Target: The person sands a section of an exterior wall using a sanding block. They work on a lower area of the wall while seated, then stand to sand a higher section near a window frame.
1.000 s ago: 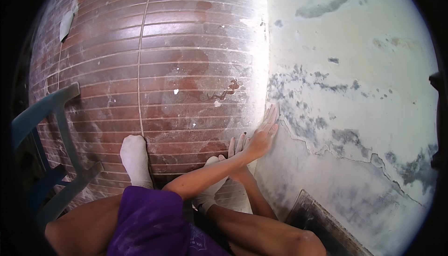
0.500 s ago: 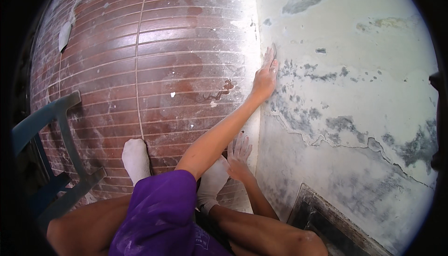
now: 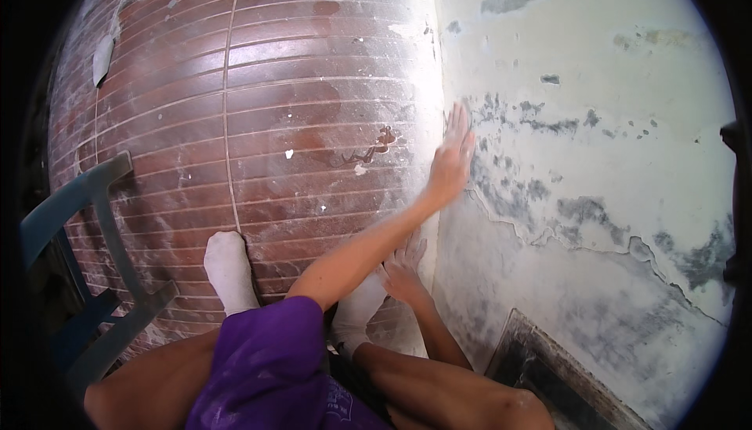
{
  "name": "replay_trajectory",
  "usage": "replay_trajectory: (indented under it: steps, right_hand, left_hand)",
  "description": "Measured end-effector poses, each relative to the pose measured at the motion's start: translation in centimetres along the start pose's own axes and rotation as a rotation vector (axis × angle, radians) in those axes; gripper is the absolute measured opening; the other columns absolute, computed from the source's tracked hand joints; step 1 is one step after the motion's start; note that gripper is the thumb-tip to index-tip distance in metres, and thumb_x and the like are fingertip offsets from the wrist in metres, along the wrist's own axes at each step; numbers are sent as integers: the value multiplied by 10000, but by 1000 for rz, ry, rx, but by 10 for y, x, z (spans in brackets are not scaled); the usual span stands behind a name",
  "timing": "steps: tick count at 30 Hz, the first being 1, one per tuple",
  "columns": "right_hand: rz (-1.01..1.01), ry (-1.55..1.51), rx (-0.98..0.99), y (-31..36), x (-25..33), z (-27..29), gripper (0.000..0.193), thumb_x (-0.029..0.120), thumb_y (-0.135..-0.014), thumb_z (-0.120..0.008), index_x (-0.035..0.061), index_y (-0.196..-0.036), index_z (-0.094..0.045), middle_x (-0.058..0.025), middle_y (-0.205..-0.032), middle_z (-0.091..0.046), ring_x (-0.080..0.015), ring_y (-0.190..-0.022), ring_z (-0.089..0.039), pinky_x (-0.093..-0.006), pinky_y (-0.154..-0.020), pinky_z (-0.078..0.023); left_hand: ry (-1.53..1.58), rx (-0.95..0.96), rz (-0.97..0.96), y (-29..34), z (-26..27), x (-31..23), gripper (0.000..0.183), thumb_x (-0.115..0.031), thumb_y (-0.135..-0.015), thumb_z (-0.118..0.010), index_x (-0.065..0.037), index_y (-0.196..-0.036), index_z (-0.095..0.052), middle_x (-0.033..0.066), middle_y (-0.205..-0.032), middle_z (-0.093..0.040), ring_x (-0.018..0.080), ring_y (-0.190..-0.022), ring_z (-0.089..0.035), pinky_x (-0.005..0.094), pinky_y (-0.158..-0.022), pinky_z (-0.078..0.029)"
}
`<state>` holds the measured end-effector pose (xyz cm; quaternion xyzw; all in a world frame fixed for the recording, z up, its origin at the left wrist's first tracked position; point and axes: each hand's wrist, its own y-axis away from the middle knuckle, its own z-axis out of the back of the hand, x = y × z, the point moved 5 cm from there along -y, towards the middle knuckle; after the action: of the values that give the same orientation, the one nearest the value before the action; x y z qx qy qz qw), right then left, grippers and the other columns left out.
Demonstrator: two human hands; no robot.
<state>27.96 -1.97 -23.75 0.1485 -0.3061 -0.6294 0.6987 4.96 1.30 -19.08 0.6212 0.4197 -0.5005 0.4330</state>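
My left hand point(image 3: 452, 162) reaches across to the pale, patched wall point(image 3: 611, 77), its fingers stretched out along the surface near the corner with the floor. The fingertips are slightly blurred, and the palm side is hidden against the wall. Lower down, my right hand point(image 3: 405, 273) rests fingers apart on the floor beside my right foot, close to the base of the wall; nothing shows in it. Whitish dust coats its fingers. Around my left hand the wall has grey blotches, and below it runs a ragged crack of peeling paint point(image 3: 540, 236).
Reddish-brown ribbed floor tiles point(image 3: 298, 109) carry white dust and small flakes. A blue-grey plastic chair point(image 3: 98, 195) stands at the left, and a whitish object point(image 3: 103, 60) lies farther off. A dark, worn-framed opening or panel point(image 3: 540, 367) is low at the right.
My left hand has slid down the wall, toward me, with its fingers still extended. My right hand stays on the floor in much the same place. The view has shifted slightly.
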Motion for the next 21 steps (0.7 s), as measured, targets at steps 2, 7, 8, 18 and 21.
replay_trajectory:
  steps: [2, 7, 8, 18, 21]
  right_hand:
    - [-2, -94, -151, 0, 5, 6, 797, 492, -970, -462, -80, -1482, -250, -376, -1545, -65, -607, -1406, 9, -754, -1058, -41]
    - [-11, -67, -192, -4, 7, 11, 819, 500, -974, -454, -68, -1506, -199, -367, -1558, -16, -595, -1414, -4, -746, -1063, -57]
    - [-13, -71, -182, -4, 6, 11, 815, 488, -971, -463, -69, -1505, -201, -370, -1556, -18, -593, -1415, -8, -744, -1064, -50]
    - [124, -243, -243, 3, 3, 17, 785, 405, -947, -498, -57, -1509, -203, -390, -1546, -13, -579, -1422, -17, -727, -1078, -4]
    - [-32, -36, 192, 0, 1, -4, 789, 454, -966, -476, -52, -1511, -212, -372, -1557, -4, -565, -1431, -13, -720, -1084, -10]
  left_hand:
    - [19, 40, 60, -38, 4, -1, 564, -237, -1057, -311, -46, -1556, -130, 173, -1618, -132, 361, -1410, -349, 436, -1102, -373]
    - [-254, -169, -285, -74, 27, -22, 554, -296, -1065, -259, -117, -1570, -116, 131, -1621, -154, 198, -868, -482, 340, -756, -483]
    - [-109, -37, -91, -58, 19, -9, 562, -262, -1059, -279, -81, -1564, -114, 148, -1621, -144, 279, -1135, -424, 388, -917, -442]
    - [-34, -25, -179, 69, -10, 0, 556, -162, -1045, -303, 11, -1543, -127, 205, -1616, -111, 376, -1483, -145, 403, -1199, -187]
    - [-107, -81, -191, 8, -6, -12, 554, -197, -1059, -281, 5, -1546, -109, 204, -1617, -95, 379, -1478, -164, 397, -1190, -218]
